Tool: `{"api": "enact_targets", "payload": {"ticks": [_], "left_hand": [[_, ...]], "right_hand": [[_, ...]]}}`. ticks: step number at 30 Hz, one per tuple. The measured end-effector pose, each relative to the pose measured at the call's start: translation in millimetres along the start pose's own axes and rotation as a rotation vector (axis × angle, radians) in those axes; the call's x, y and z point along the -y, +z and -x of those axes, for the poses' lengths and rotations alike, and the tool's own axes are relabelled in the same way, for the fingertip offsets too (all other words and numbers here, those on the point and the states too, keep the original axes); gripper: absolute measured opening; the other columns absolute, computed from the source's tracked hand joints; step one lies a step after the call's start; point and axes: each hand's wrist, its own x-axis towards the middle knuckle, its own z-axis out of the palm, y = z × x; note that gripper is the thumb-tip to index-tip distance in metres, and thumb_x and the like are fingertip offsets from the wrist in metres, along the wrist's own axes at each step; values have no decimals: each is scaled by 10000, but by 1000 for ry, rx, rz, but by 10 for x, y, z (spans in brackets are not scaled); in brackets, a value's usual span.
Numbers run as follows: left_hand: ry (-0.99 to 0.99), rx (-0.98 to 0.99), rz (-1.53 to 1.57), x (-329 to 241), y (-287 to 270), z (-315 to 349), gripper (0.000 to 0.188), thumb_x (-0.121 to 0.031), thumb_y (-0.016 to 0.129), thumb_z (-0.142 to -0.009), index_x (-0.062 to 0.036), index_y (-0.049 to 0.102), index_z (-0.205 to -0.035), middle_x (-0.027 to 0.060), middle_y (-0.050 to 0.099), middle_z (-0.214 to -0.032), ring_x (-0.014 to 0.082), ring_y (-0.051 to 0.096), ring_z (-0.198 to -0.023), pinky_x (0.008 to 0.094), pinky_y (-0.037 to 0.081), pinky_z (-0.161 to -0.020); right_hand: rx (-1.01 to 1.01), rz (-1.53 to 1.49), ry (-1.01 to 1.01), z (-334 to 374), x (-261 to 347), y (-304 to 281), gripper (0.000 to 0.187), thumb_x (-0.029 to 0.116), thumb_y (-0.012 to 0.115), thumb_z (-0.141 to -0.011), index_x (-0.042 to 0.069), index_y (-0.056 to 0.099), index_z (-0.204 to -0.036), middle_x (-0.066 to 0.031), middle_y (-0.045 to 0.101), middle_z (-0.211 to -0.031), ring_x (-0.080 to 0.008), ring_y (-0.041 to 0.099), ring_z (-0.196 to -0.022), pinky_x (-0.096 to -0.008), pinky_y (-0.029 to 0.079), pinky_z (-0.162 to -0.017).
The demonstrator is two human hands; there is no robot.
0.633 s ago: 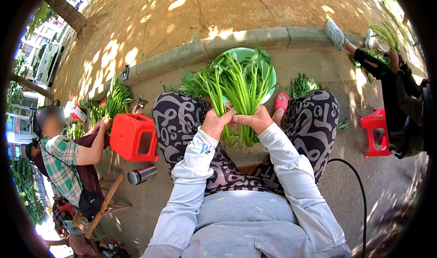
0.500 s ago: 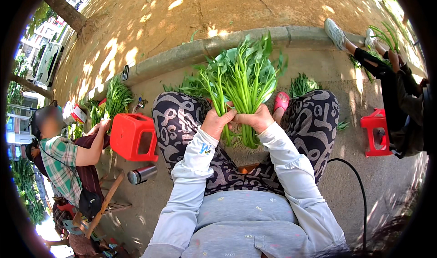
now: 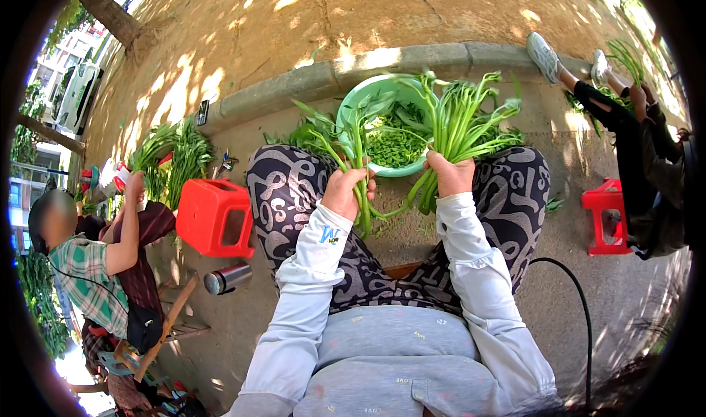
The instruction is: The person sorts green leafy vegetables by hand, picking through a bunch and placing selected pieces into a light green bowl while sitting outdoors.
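Observation:
Between my knees, my left hand [image 3: 346, 192] is closed around a small bunch of leafy green stems, likely water spinach [image 3: 357, 139]. Its leaves hang over the left rim of a pale green basin [image 3: 351, 95]. My right hand [image 3: 450, 174] grips a thicker bunch of the same greens [image 3: 463, 119], fanned out up and to the right over the basin's right side. One bent stem stretches low between the two hands. Inside the basin lie cut or picked green pieces [image 3: 393, 146]. More loose greens [image 3: 301, 136] lie on the ground left of the basin.
Red plastic stools stand at left [image 3: 215, 218] and right [image 3: 607, 216]. A metal flask [image 3: 228, 279] lies by the left stool. A concrete curb [image 3: 294, 86] runs behind the basin. One person [image 3: 92, 262] handles greens at left; another [image 3: 640, 145] holds greens at far right.
My hands have moved apart, splitting the greens into two bunches. The right bunch swung right, uncovering the basin. The person at left has raised a hand with greens.

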Motion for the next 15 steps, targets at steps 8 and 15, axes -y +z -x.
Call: {"api": "enact_targets", "payload": {"ticks": [8, 15], "left_hand": [[71, 86, -5, 78, -16, -22, 279, -113, 618, -829, -56, 524, -1085, 64, 605, -879, 197, 590, -769, 323, 481, -623], [106, 95, -69, 81, -17, 13, 332, -94, 649, -806, -83, 533, -1116, 26, 602, -1001, 180, 579, -856, 334, 491, -665]], "right_hand": [[446, -93, 257, 209, 87, 172, 178, -18, 616, -695, -7, 594, -871, -36, 609, -724, -125, 570, -587, -254, 465, -548], [591, -7, 271, 256, 81, 218, 318, -24, 602, -668, -26, 577, -986, -40, 626, -829, -112, 582, -711, -257, 487, -640]]}}
